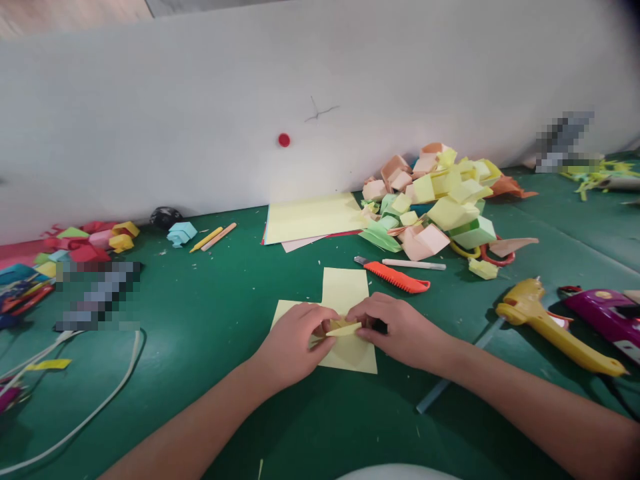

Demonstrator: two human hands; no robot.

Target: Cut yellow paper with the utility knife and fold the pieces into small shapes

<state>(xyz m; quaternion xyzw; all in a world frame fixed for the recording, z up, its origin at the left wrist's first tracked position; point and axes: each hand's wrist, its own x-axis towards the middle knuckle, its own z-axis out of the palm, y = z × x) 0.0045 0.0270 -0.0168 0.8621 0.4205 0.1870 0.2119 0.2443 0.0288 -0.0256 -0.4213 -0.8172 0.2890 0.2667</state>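
My left hand point(301, 341) and my right hand point(400, 331) meet near the middle of the green table. Between their fingertips is a small folded piece of yellow paper point(343, 330), pinched from both sides. Under it lie pale yellow paper pieces point(345, 287) with square edges, partly covered by my hands. Whether they are one cut sheet or several, I cannot tell. Just beyond my right hand rests an orange utility knife point(397, 276) with its blade showing, and a pale pen point(414, 265) lies alongside it.
A yellow hot glue gun point(560, 327) with a clear glue stick point(434, 395) lies on the right. A heap of folded paper shapes point(450, 200) stands against the white wall, beside stacked paper sheets point(315, 217). At left are a white cable point(131, 370) and colourful paper pieces point(95, 243).
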